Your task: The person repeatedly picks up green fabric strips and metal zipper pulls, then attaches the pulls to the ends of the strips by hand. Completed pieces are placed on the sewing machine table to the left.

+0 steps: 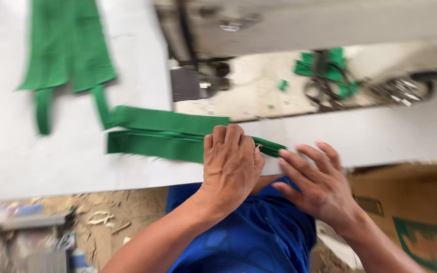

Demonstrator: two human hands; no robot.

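Left hand [231,162] curled down on green strip [163,134], pinning it near white table [51,156] edge | right hand [317,184] fingers spread, tips touching strip's end | sewing machine [289,25] behind | loose green cloth [69,45] far left

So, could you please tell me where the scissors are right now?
In the head view, the scissors lie upper right on the sewing machine bed, beside green scraps, beyond both hands.
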